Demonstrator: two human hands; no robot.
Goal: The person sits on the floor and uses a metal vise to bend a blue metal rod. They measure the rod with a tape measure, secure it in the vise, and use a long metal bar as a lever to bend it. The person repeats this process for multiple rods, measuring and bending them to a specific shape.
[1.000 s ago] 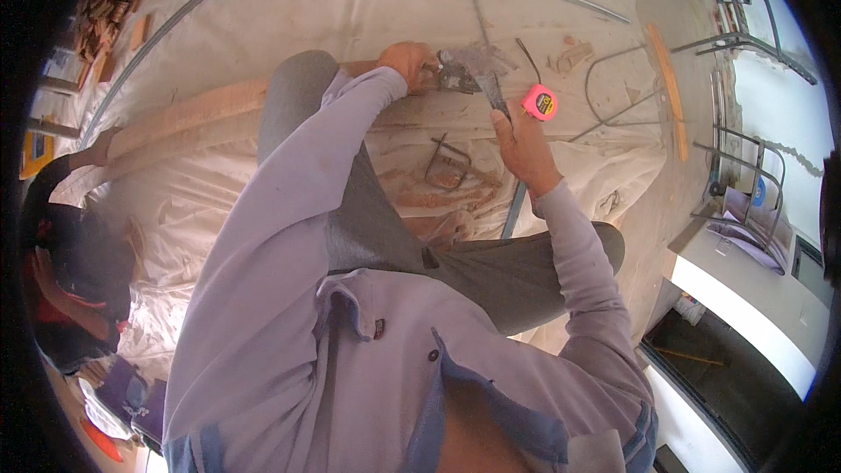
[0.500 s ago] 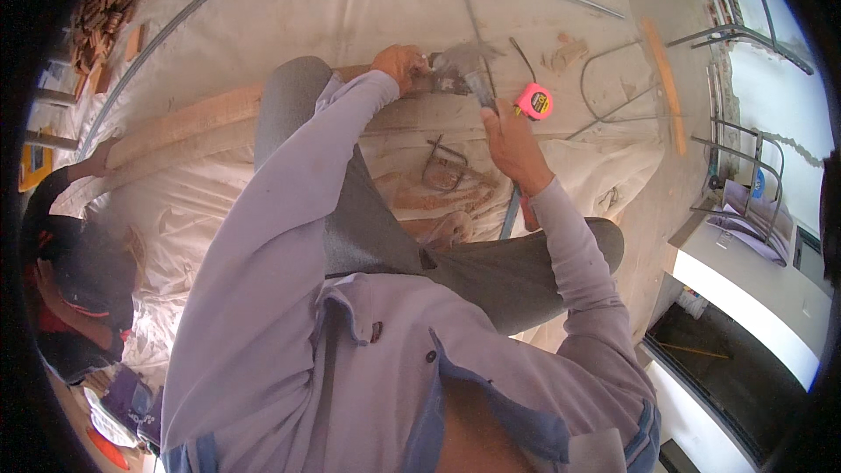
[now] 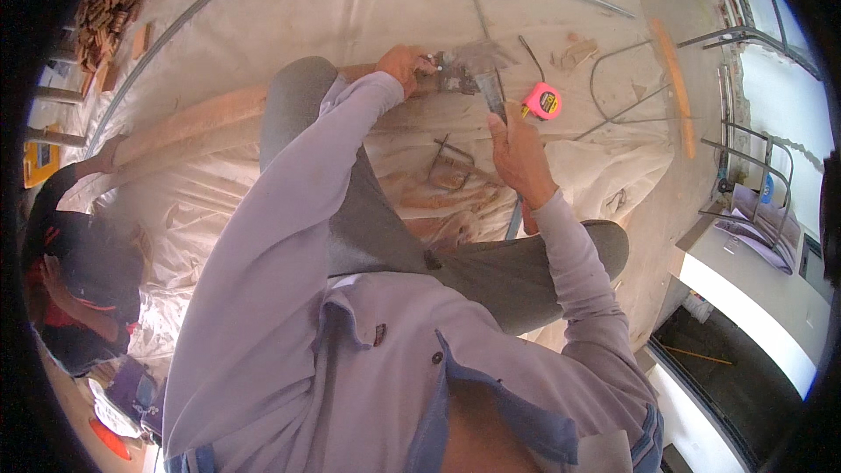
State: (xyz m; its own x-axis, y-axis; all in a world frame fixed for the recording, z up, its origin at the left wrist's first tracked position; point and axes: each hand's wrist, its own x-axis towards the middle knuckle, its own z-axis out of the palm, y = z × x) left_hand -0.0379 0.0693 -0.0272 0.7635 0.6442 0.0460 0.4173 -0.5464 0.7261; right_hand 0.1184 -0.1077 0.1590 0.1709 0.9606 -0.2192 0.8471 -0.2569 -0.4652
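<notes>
A long wooden beam (image 3: pixel 197 125) runs from the left, under my bent left leg, to the spot in front of me. At its near end my left hand (image 3: pixel 405 68) is closed, pinching something small with a white tip that I cannot make out. Beside those fingers a dark metal piece (image 3: pixel 455 80) sits at the beam's end. My right hand (image 3: pixel 522 153) is wrapped round the grip of a hammer (image 3: pixel 491 92). Motion smears the hammer's head, over the dark piece. Just right of the hammer lies a pink tape measure (image 3: pixel 543 102).
Another person's hand (image 3: pixel 107 156) rests on the beam's left end. A bent metal rod frame (image 3: pixel 453 164) lies before my legs on the pale sheet (image 3: pixel 368 0). Loose rods (image 3: pixel 597 2), an orange wooden strip (image 3: pixel 673 88) and metal-framed chairs (image 3: pixel 766 39) are at right.
The whole view has shifted slightly, so things appear a little further right. Both hands keep their grips, and the hammer's head is blurred in both frames.
</notes>
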